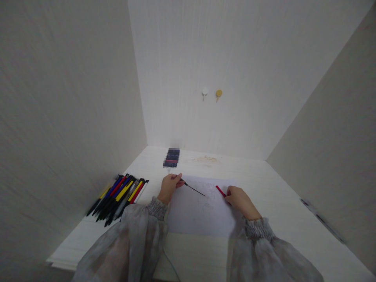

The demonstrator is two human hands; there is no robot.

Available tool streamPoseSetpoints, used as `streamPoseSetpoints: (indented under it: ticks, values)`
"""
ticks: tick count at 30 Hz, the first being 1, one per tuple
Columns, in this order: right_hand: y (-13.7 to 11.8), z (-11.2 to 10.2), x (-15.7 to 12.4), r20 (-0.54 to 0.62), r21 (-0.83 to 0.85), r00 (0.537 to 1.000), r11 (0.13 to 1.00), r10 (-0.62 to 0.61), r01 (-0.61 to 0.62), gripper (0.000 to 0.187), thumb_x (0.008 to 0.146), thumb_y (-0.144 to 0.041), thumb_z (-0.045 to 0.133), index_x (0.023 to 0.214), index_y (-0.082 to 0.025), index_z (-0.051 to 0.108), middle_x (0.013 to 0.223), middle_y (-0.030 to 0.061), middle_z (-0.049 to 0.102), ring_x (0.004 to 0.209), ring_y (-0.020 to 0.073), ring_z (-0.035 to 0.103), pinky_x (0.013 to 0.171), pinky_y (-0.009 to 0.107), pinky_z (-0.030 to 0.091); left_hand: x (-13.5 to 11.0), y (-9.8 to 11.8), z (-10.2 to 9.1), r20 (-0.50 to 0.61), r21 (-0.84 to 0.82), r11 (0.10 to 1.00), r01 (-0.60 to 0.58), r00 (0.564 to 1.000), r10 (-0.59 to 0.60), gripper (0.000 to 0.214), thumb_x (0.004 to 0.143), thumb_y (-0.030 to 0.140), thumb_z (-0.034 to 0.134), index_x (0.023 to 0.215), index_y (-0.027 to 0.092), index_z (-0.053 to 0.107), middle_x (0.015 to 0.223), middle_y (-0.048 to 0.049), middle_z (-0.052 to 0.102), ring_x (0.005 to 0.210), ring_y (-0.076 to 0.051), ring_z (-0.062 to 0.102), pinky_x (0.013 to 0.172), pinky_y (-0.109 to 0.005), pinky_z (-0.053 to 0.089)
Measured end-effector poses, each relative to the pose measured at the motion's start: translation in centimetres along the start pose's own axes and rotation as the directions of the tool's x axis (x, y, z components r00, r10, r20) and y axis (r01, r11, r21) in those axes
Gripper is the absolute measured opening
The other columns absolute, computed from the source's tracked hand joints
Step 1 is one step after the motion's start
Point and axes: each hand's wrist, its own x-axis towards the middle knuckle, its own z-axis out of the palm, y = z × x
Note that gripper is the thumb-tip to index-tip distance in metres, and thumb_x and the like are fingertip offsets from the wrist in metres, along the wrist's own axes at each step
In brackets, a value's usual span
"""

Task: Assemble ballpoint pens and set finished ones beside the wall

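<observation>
Over a white sheet of paper (188, 223), my left hand (170, 186) pinches the black end of a thin dark stick that looks like a pen refill (195, 190). Its slim shaft slants down to the right, over the middle of the sheet. My right hand (239, 199) is closed on a red pen barrel (220, 190) with a dark part at the fingers. The red end points up and left, apart from the refill tip. My right fingers cover the rest of the barrel.
A heap of pens (122, 197) in black, yellow, red, blue and white lies on the left of the white table (282, 219). A blurred-out phone (172, 157) with a cable is at the back. Walls enclose three sides; two small hooks (219, 93) hang on the back one.
</observation>
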Motion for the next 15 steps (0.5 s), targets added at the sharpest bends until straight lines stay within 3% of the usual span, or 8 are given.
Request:
streamPoseSetpoints:
  ticks: [3, 6, 9, 12, 15]
  values:
    - [-0.8, 0.2, -0.1, -0.102, 0.051, 0.993, 0.996, -0.065, 0.070, 0.009, 0.065, -0.016, 0.052, 0.057, -0.018, 0.056, 0.058, 0.0057, 0.056, 0.057, 0.0160, 0.049, 0.053, 0.027, 0.029, -0.1, 0.1, 0.1, 0.022, 0.012, 1.000, -0.010, 1.000, 0.010, 0.020, 0.058, 0.024, 0.068, 0.056, 0.012, 0.053, 0.053, -0.0025, 0.059, 0.054, -0.015, 0.060, 0.057, -0.026, 0.051]
    - [-3.1, 0.7, -0.6, -0.254, 0.216, 0.940, 0.934, -0.227, 0.284, 0.013, 0.072, -0.024, 0.050, 0.064, -0.019, 0.059, 0.064, 0.0052, 0.055, 0.064, 0.0170, 0.050, 0.061, 0.027, 0.035, -0.2, 0.1, 0.3, 0.035, 0.014, 1.000, 0.000, 0.999, 0.000, 0.020, 0.057, 0.025, 0.069, 0.056, 0.012, 0.053, 0.053, -0.0027, 0.059, 0.054, -0.015, 0.060, 0.057, -0.027, 0.051]
    - [-5.8, 1.8, -1.5, -0.252, 0.307, 0.880, 0.829, -0.404, 0.468, 0.017, 0.075, -0.028, 0.049, 0.086, -0.021, 0.060, 0.077, 0.0057, 0.057, 0.075, 0.0180, 0.051, 0.069, 0.028, 0.038, -0.4, 0.1, 0.5, 0.058, 0.023, 1.000, 0.004, 0.998, -0.006, 0.020, 0.058, 0.025, 0.068, 0.057, 0.012, 0.053, 0.054, -0.0025, 0.060, 0.055, -0.015, 0.060, 0.058, -0.027, 0.051]
    - [-7.8, 2.9, -2.3, -0.195, 0.228, 0.874, 0.846, -0.446, 0.482, 0.031, 0.075, -0.024, 0.049, 0.105, -0.017, 0.054, 0.091, 0.0095, 0.056, 0.085, 0.0199, 0.050, 0.076, 0.030, 0.038, -0.6, 0.0, 0.6, 0.091, 0.046, 0.999, -0.002, 0.996, -0.002, 0.020, 0.060, 0.027, 0.067, 0.059, 0.012, 0.053, 0.054, -0.0014, 0.059, 0.056, -0.014, 0.060, 0.059, -0.026, 0.051]
    - [-8.7, 3.2, -2.5, -0.103, 0.093, 0.894, 0.890, -0.437, 0.446, 0.027, 0.078, -0.019, 0.043, 0.102, -0.015, 0.055, 0.091, 0.0100, 0.055, 0.088, 0.0190, 0.049, 0.078, 0.029, 0.037, -0.7, -0.1, 0.6, 0.112, 0.059, 0.998, -0.005, 0.994, -0.002, 0.020, 0.061, 0.027, 0.066, 0.060, 0.012, 0.052, 0.054, 0.0002, 0.059, 0.056, -0.012, 0.060, 0.060, -0.025, 0.051]
